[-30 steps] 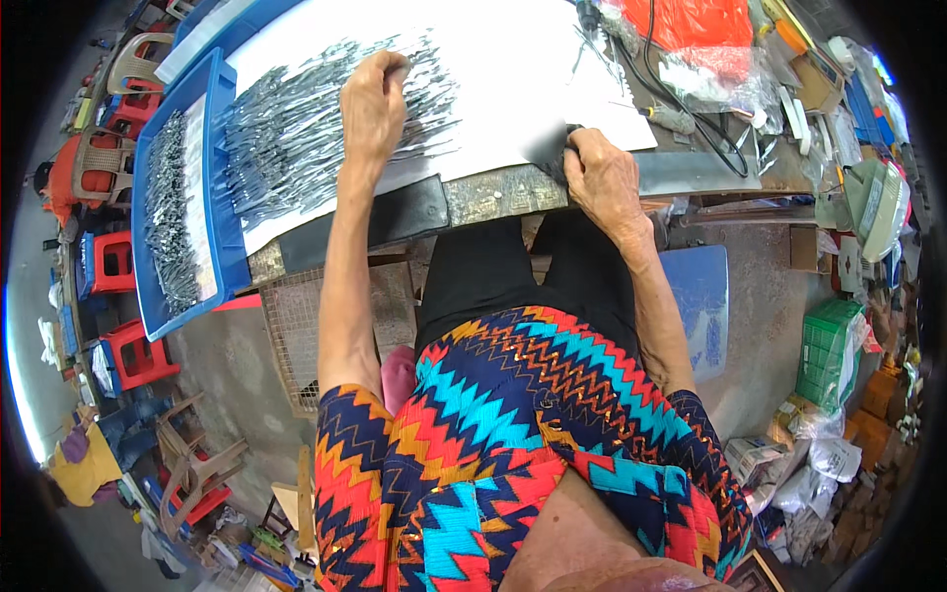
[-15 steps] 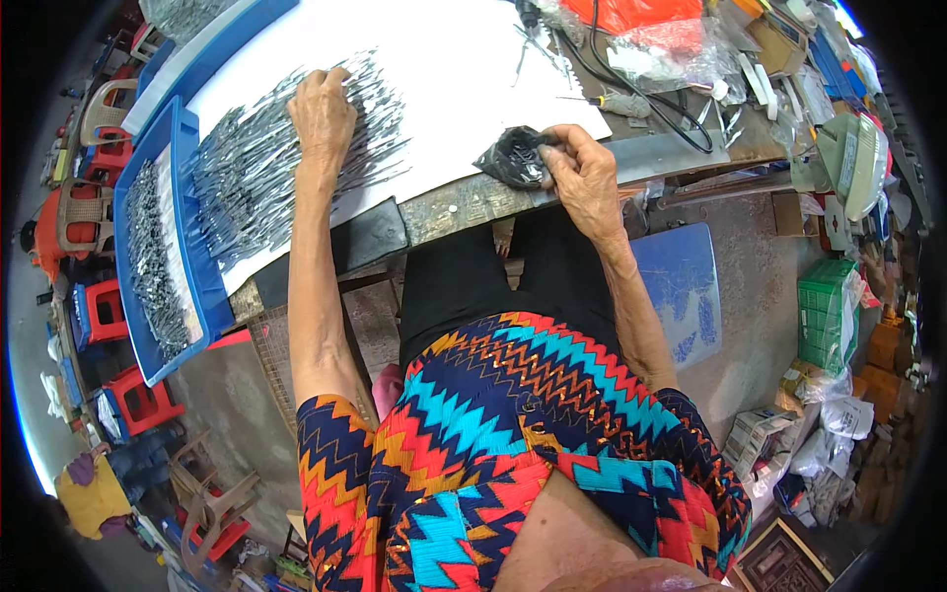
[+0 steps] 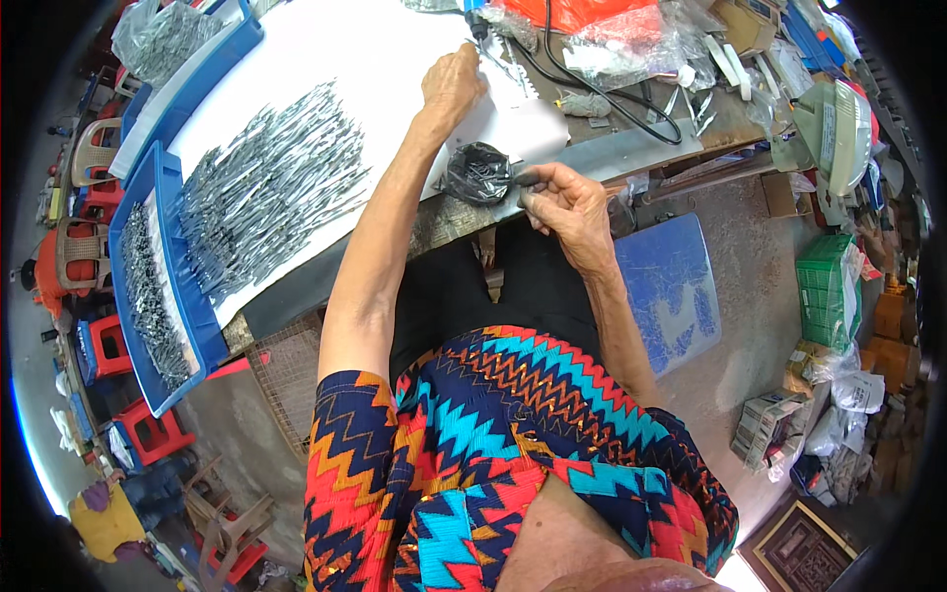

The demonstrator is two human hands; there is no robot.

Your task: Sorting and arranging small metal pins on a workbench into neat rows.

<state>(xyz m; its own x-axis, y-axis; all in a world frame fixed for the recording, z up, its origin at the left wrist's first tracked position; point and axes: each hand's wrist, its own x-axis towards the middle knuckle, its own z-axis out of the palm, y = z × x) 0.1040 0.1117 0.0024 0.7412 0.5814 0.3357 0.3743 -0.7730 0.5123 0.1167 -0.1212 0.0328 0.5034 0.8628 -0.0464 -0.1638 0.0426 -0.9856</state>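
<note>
on the white worktop (image 3: 326, 59) (cluttered workshop), grey metal pieces (image 3: 266, 187) lie spread.

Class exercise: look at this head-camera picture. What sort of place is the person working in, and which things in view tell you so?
Probably a small workshop doing piecework by hand. A white worktable carries a big spread of small grey metal pieces, a blue tray holds more, and tools and cables clutter the bench end.

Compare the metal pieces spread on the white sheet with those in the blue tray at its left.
The metal pieces on the white sheet form a wide, fanned spread; the pieces in the blue tray sit in a narrow, denser strip. The tray has raised walls; the white sheet lies flat. Both lots are thin and grey.
</note>
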